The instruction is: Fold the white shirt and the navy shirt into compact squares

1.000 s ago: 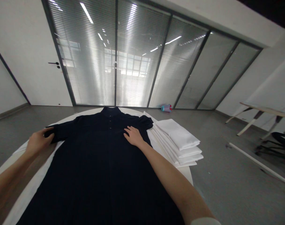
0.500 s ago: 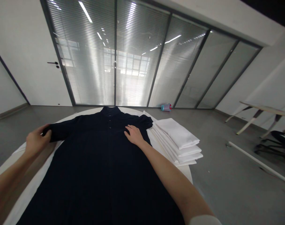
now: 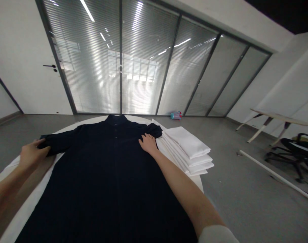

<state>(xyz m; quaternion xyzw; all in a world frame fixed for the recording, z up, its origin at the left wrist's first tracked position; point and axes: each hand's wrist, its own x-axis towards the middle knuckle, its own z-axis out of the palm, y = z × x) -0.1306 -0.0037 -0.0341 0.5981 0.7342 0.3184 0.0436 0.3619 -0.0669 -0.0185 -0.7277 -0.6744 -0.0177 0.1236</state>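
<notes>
A dark navy shirt point(image 3: 100, 175) lies spread front side up, its collar at the far end and a short row of buttons below it. My left hand point(image 3: 33, 153) pinches the cuff end of the sleeve on the left, thumb on top. On the upper chest near the right sleeve, my right hand point(image 3: 148, 143) rests with its fingers stretched over the fabric. The right sleeve is bunched beside the shoulder. Under the shirt is a round white table point(image 3: 198, 184), mostly covered.
Just right of the shirt stands a stack of folded white cloths point(image 3: 186, 145). On the floor are a blue and pink basket point(image 3: 176, 115) by the glass wall and a long white pole point(image 3: 275, 173). A wooden-topped table point(image 3: 280, 116) and a black chair point(image 3: 293, 152) stand at the right.
My right hand has slid right across the chest toward the right sleeve. My left hand, holding the left sleeve, has shifted slightly left. The whole view has turned a little to the right.
</notes>
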